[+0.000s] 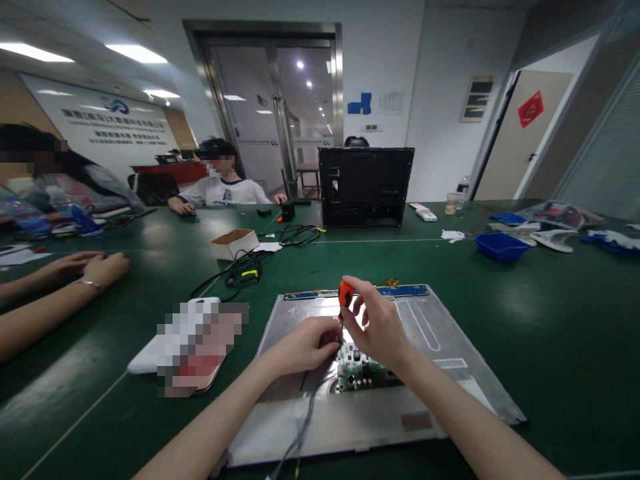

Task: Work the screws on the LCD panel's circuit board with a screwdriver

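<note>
My right hand (377, 323) grips a screwdriver (345, 293) with an orange and black handle, held upright. Its shaft points down at the upper left corner of a green circuit board (363, 370). Close by that tip, my left hand (307, 343) has its fingertips pinched together; what is between them, if anything, is hidden. The board lies on a silver metal display panel (425, 413), which has a blue strip (407, 291) along its far edge. A dark cable (307, 420) runs from near the board over the panel's front edge.
Left of the panel lie a white object (145, 357) and a pink one (213, 373), partly blurred out. Farther off are black cables (240, 270), a small box (234, 244), a black monitor back (367, 187) and a blue tray (500, 247). Another person's hands (103, 267) rest at left.
</note>
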Demonstrator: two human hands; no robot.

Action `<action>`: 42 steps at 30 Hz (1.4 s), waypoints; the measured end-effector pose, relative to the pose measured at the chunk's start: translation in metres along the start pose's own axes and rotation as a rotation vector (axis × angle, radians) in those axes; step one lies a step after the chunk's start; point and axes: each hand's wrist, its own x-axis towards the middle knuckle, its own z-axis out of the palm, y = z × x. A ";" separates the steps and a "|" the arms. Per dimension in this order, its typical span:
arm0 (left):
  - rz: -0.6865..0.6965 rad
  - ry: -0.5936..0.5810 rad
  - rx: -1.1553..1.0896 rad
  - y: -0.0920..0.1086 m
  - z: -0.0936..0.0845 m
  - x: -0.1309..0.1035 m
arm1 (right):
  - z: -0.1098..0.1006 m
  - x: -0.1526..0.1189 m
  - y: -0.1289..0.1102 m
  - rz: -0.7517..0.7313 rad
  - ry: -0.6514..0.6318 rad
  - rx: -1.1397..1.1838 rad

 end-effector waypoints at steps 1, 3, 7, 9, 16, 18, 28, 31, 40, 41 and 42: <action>0.001 0.001 0.001 0.000 0.000 0.000 | 0.000 0.000 0.000 0.004 -0.001 0.001; 0.004 0.009 0.002 0.001 0.000 0.000 | 0.001 -0.001 0.001 0.018 0.002 0.001; -0.012 0.020 0.004 0.004 -0.001 -0.002 | 0.002 -0.001 0.003 0.037 0.032 -0.020; -0.019 0.024 0.006 0.005 -0.001 -0.002 | 0.001 -0.001 0.003 0.040 0.033 -0.042; -0.020 0.005 -0.008 0.003 -0.001 -0.001 | -0.002 0.001 -0.001 0.042 -0.017 -0.045; -0.018 -0.003 -0.011 0.001 -0.001 0.000 | -0.002 0.001 -0.001 0.034 -0.023 -0.026; -0.022 0.018 -0.001 0.007 -0.001 -0.002 | 0.001 -0.001 0.002 0.035 0.043 -0.031; -0.023 0.013 0.009 0.006 -0.002 -0.001 | -0.001 0.000 0.001 0.038 0.026 -0.035; -0.033 0.013 0.019 0.004 -0.002 -0.001 | -0.002 0.001 -0.001 0.024 -0.052 -0.036; -0.032 0.011 0.018 0.004 -0.002 -0.001 | -0.002 0.000 -0.001 0.023 -0.048 -0.035; -0.030 0.009 0.016 0.004 -0.002 -0.001 | -0.002 0.000 -0.001 0.024 -0.042 -0.029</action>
